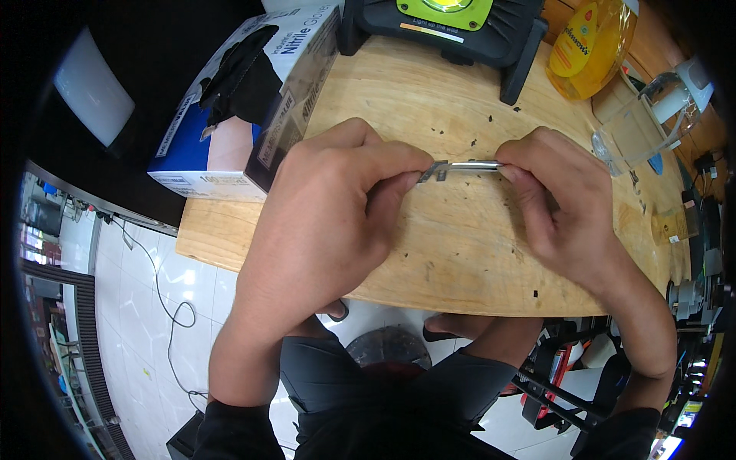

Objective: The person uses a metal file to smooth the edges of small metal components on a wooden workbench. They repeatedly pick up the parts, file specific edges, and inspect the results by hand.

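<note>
Above the wooden table, my left hand (pixel 330 184) pinches a small dark grey piece (pixel 435 172) between thumb and fingertips; its exact kind is too small to make out. A thin silver metal rod (pixel 474 165) runs sideways from that piece to my right hand (pixel 563 192). Thumb and forefinger of the right hand are closed on the rod's right end. The rod's left end meets the grey piece, and part of the join is hidden by my left fingertips. Small dark scraps (pixel 473 142) lie scattered on the wood below both hands.
The wooden table (pixel 460 284) ends just before my lap. At the left stands a glove box (pixel 261 153) with a black glove poking out. A black and green work lamp (pixel 445 34) stands at the back. Beyond my right hand are a yellow liquid bottle (pixel 586 50) and a clear container (pixel 640 126).
</note>
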The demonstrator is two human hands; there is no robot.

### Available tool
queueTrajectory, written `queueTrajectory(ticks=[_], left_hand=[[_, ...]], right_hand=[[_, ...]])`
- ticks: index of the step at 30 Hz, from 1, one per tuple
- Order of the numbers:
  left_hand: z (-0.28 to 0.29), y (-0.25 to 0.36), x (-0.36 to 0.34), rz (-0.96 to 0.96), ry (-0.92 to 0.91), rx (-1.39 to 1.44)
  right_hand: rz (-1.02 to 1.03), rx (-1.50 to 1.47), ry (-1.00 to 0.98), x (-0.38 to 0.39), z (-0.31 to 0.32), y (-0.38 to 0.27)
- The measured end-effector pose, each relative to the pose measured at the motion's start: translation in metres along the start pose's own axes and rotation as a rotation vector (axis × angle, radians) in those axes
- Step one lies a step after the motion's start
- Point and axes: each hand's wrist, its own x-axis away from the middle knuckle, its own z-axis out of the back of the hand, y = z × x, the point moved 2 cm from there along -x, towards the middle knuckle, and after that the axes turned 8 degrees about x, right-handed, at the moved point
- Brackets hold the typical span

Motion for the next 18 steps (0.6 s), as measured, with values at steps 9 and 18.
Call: queueTrajectory(ticks=[9,18], left_hand=[[0.0002,-0.0007,0.0002,0.013,-0.016,-0.018],[-0.0002,-0.0008,-0.0003,0.014,-0.013,-0.018]], right_hand=[[-0.006,0.038,-0.025,-0.0006,-0.0020,0.0015],[-0.024,0.048,-0.011,-0.0008,-0.0006,0.0003]])
